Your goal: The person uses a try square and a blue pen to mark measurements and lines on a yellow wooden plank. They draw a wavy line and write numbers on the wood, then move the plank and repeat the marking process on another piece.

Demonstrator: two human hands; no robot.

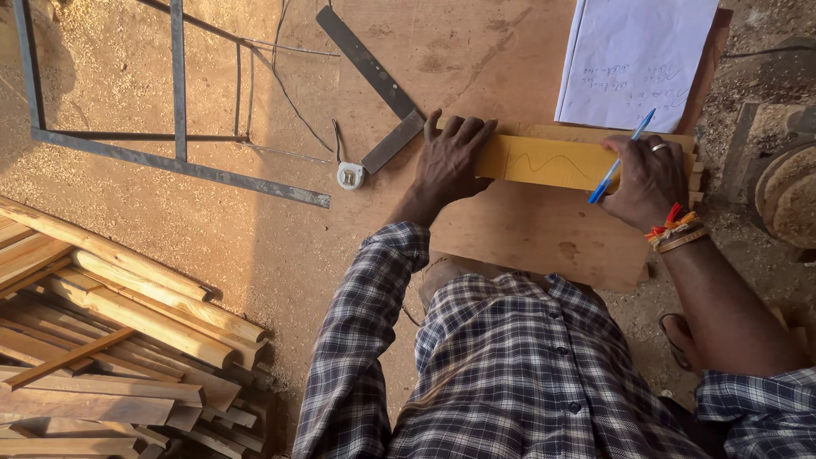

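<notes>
On the plywood board (527, 234) in front of my knees lies the yellow wooden strip (544, 161), flat, long side running left to right, with a wavy pen line drawn along its face. It appears to sit on top of a small stack of similar strips, whose stepped ends show at the right. I judge it light, stiff and dry, thin enough to skate sideways under a pen stroke unless something pins it, and the painted face looks a little slick. The safest place to hold it is from above, pressing near an end so the middle stays free for marking.

That is how my left hand (449, 161) sits: fingers spread and flat, palm down over the left end of the strip, pressing rather than wrapping around anything. My right hand (650, 183) rests on the right end, fingers closed around a blue pen (620, 158) that slants down with its tip on the strip's lower edge.

Just beyond the strip, a sheet of white paper (633, 59) with handwriting lies on the board. To the left, a metal try square (374, 81) lies on the sandy floor, its blade near my left fingertips, with a small white tape measure (349, 175) beside it. Farther left is a steel frame (170, 161), and a pile of rough timber lengths (110, 340) sits at my lower left.
</notes>
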